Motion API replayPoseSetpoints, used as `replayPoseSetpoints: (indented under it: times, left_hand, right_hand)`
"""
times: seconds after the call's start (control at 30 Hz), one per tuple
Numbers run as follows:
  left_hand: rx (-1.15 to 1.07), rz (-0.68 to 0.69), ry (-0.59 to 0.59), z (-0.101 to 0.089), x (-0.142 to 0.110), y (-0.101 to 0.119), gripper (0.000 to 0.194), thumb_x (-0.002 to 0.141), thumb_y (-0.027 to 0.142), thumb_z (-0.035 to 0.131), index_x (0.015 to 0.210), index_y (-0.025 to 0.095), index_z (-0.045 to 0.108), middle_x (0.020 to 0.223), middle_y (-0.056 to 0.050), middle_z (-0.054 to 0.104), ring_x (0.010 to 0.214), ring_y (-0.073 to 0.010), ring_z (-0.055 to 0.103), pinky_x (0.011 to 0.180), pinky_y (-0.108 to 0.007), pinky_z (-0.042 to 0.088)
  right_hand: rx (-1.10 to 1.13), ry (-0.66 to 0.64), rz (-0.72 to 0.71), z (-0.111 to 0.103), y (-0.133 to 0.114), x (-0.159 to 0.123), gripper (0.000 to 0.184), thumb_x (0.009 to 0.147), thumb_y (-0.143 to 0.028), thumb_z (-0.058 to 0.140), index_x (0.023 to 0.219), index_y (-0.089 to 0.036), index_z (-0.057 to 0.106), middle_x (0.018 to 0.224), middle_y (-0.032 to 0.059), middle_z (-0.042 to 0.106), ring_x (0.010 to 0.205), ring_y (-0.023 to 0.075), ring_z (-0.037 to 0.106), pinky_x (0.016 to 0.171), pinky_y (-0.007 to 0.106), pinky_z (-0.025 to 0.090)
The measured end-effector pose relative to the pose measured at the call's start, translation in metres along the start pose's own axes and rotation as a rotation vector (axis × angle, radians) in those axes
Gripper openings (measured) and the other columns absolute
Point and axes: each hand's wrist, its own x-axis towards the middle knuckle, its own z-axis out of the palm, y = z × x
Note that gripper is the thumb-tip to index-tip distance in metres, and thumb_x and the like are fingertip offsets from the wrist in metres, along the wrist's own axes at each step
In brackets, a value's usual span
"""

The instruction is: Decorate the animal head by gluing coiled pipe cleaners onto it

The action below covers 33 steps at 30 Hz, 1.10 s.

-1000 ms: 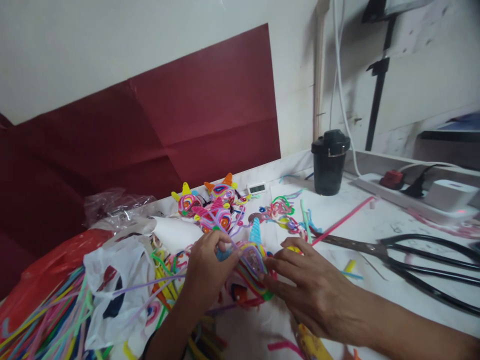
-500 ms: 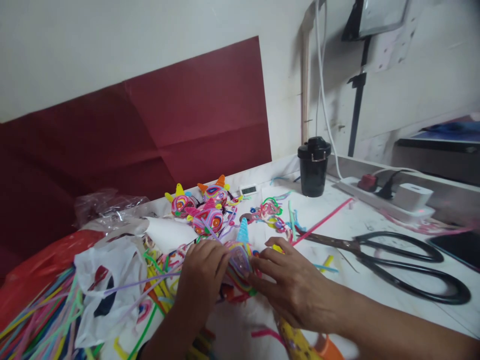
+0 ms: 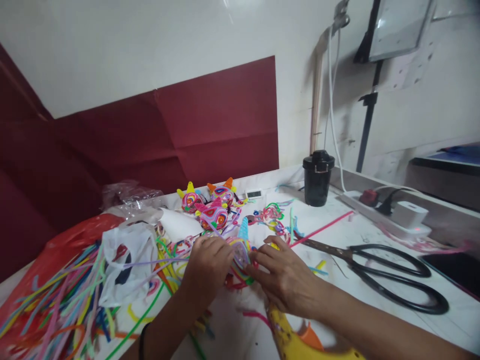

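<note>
Fingers [image 3: 263, 261] of your right hand [image 3: 288, 280] rest half-spread against the striped pipe-cleaner head [image 3: 240, 269] at lower centre, where uneven pressure from your left hand [image 3: 208, 267] (its grip hidden) could dislodge the coils [image 3: 241, 255].

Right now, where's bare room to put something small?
Two patches look bare: one, faintly marked, between the pink stem, power strip and scissors; another between the scissors and your right forearm. It's crowded on the left, under stems and a white bag, and around the colourful figure at your left hand and right hand.
</note>
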Motion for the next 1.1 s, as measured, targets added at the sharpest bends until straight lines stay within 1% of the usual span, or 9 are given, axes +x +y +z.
replayPoseSetpoints:
  times: [0.2,0.4,0.57,0.7,0.8,0.87,0.93,1.03,1.1]
  left_hand:
    - [0.107,0.033,0.052,-0.002,-0.015,0.011,0.022,0.096,0.018,0.043,0.106,0.019,0.063,0.102,-0.005,0.070,0.099,-0.0221,0.063,0.102,-0.048,0.034]
    - [0.221,0.112,0.079,0.005,-0.031,0.007,0.020,0.094,0.016,0.048,0.106,0.021,0.063,0.113,-0.008,0.069,0.112,-0.0225,0.062,0.111,-0.052,0.028]
    - [0.208,0.119,0.132,0.007,-0.036,0.007,0.020,0.094,0.015,0.048,0.104,0.021,0.064,0.114,-0.008,0.070,0.113,-0.0208,0.061,0.115,-0.052,0.027]
    - [0.222,0.123,0.125,0.006,-0.039,0.007,0.020,0.094,0.014,0.046,0.104,0.020,0.064,0.115,-0.009,0.069,0.116,-0.0207,0.059,0.115,-0.052,0.027]
    - [0.193,0.126,0.159,0.007,-0.041,0.004,0.019,0.094,0.016,0.048,0.103,0.020,0.063,0.114,-0.010,0.069,0.116,-0.0209,0.059,0.116,-0.053,0.027]
    - [0.168,0.122,0.169,0.009,-0.042,0.002,0.019,0.095,0.016,0.047,0.104,0.020,0.063,0.114,-0.010,0.070,0.116,-0.0210,0.059,0.116,-0.053,0.027]
    - [0.142,0.111,0.157,0.011,-0.044,0.001,0.019,0.095,0.016,0.046,0.104,0.020,0.063,0.115,-0.011,0.069,0.117,-0.0212,0.059,0.116,-0.054,0.026]
    - [0.088,0.092,0.149,0.013,-0.046,-0.001,0.019,0.095,0.016,0.046,0.106,0.019,0.063,0.118,-0.011,0.068,0.119,-0.0218,0.057,0.116,-0.054,0.025]
    - [0.056,0.088,0.144,0.014,-0.047,-0.002,0.020,0.094,0.015,0.048,0.107,0.020,0.062,0.119,-0.011,0.068,0.120,-0.0214,0.057,0.116,-0.052,0.026]
  right_hand:
    - [-0.015,0.000,-0.008,-0.001,0.000,-0.001,0.024,0.083,-0.013,0.048,0.102,-0.017,0.062,0.091,0.0081,0.063,0.082,0.0224,0.051,0.086,0.045,0.033]
    - [-0.029,-0.010,-0.030,0.001,-0.003,-0.001,0.030,0.080,-0.011,0.052,0.108,-0.017,0.061,0.090,0.0073,0.062,0.083,0.0234,0.052,0.087,0.046,0.032]
    - [-0.049,-0.022,-0.057,0.003,-0.004,0.000,0.025,0.082,-0.012,0.052,0.104,-0.016,0.062,0.089,0.0081,0.063,0.081,0.0237,0.052,0.085,0.046,0.034]
    - [0.085,-0.021,0.004,-0.009,-0.007,-0.001,0.032,0.084,-0.011,0.048,0.113,-0.015,0.060,0.103,0.0111,0.064,0.087,0.0245,0.055,0.086,0.047,0.037]
    - [0.139,0.058,0.058,-0.027,-0.011,-0.005,0.033,0.087,-0.008,0.046,0.116,-0.014,0.060,0.112,0.0116,0.065,0.092,0.0240,0.057,0.086,0.043,0.039]
    - [0.120,0.102,0.060,-0.039,-0.013,-0.012,0.031,0.088,-0.009,0.046,0.115,-0.015,0.060,0.106,0.0089,0.068,0.090,0.0224,0.060,0.086,0.040,0.040]
    - [0.077,0.075,0.051,-0.046,-0.014,-0.024,0.026,0.090,-0.011,0.045,0.108,-0.017,0.063,0.097,0.0057,0.071,0.085,0.0208,0.063,0.083,0.038,0.041]
    - [-0.023,-0.010,0.012,-0.046,-0.009,-0.051,0.023,0.090,-0.015,0.047,0.104,-0.019,0.064,0.094,0.0041,0.074,0.083,0.0217,0.066,0.080,0.038,0.043]
    - [-0.103,0.038,-0.019,-0.041,-0.002,-0.072,0.027,0.090,-0.016,0.045,0.109,-0.018,0.064,0.094,0.0050,0.075,0.084,0.0241,0.067,0.079,0.041,0.043]
